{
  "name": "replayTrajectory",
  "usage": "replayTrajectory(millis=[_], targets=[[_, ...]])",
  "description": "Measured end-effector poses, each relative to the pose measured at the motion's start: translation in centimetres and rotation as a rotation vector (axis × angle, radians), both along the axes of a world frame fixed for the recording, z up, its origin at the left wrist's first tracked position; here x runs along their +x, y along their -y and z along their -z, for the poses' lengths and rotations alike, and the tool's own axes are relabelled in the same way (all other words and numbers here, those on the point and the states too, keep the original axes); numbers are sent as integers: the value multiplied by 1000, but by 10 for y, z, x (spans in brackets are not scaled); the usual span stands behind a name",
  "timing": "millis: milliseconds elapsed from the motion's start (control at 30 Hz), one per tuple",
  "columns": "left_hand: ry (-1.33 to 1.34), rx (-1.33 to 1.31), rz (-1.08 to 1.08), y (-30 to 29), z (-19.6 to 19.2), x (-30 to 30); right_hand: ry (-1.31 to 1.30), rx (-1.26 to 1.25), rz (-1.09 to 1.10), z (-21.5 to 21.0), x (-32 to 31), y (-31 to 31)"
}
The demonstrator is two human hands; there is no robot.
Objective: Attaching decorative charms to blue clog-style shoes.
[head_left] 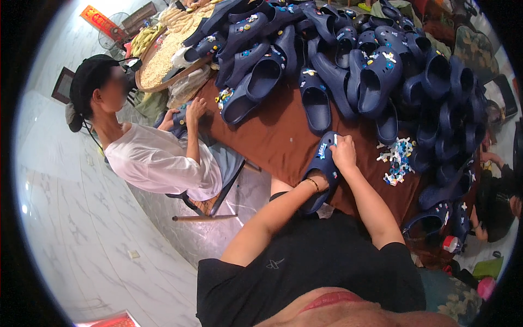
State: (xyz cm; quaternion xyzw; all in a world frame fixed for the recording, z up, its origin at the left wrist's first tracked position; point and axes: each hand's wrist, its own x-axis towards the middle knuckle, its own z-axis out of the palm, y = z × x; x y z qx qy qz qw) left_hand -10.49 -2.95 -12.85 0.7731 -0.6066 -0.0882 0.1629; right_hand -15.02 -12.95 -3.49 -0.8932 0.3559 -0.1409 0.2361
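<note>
Co-worker in white shirt [155, 161] far left of the hands, holding a dark shoe [178, 117]. Left hand [321, 182] tucked inside navy clog [322, 163], gripping it at the worktop [272, 136] edge. Right hand [344, 152] clenched on the clog's top, fingers pressing a small charm. Loose charms [396, 158] just right of it. Clog pile [354, 60] beyond the hands.

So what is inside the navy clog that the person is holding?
The left hand is pushed inside the navy clog, so its fingers are hidden. The right hand rests on top, near a small charm. The clog's interior cannot be seen.
</note>
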Motion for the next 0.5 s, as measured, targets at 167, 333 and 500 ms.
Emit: replayTrajectory(millis=[167,333,500], targets=[[-15,-177,-35,-2,-51,-7,91,203,129,11,1,7],[74,-274,-34,5,-42,1,205,146,-39,24,5,20],[-15,-28,42,11,-6,-21,349,253,-30,25,-33,5]])
